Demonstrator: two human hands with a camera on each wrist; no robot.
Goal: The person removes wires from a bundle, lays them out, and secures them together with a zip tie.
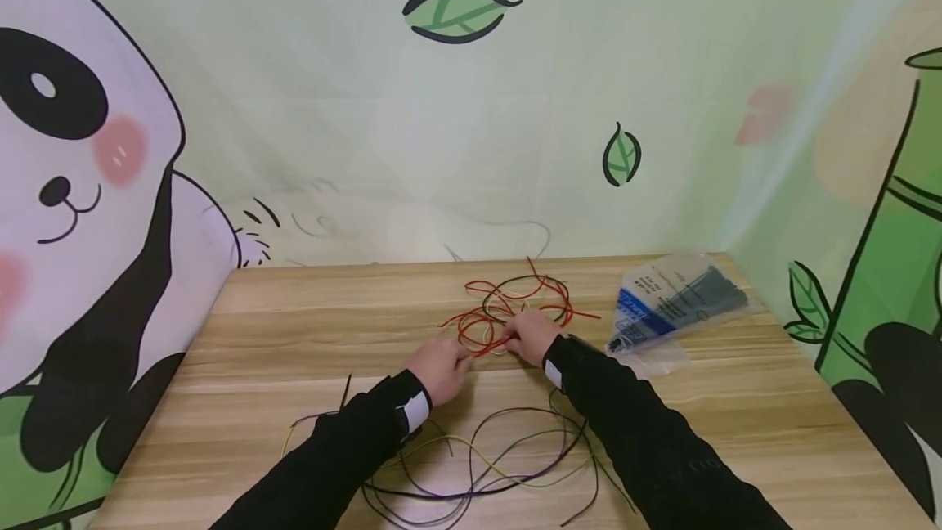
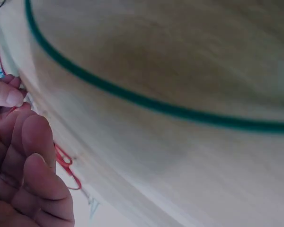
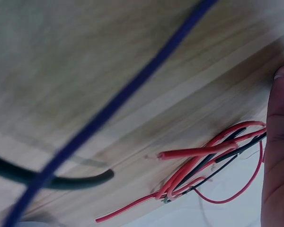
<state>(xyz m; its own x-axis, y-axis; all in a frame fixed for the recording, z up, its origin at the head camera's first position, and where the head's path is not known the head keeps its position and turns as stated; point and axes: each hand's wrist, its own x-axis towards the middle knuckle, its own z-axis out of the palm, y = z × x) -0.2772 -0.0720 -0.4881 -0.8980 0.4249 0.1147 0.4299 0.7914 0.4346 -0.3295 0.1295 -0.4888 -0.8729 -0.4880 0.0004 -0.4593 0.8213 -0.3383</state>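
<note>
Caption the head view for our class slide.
Left hand and right hand at tangled red wires, plastic bag nearby.

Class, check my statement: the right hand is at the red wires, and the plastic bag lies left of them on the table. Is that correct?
No, the side is wrong: the head view shows the plastic bag lying right of the red wires on the table.

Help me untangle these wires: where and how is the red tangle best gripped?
Probably by the straight end jutting right from the red tangle; come from the right. It sticks straight out, while the left hand and right hand crowd the near side.
</note>
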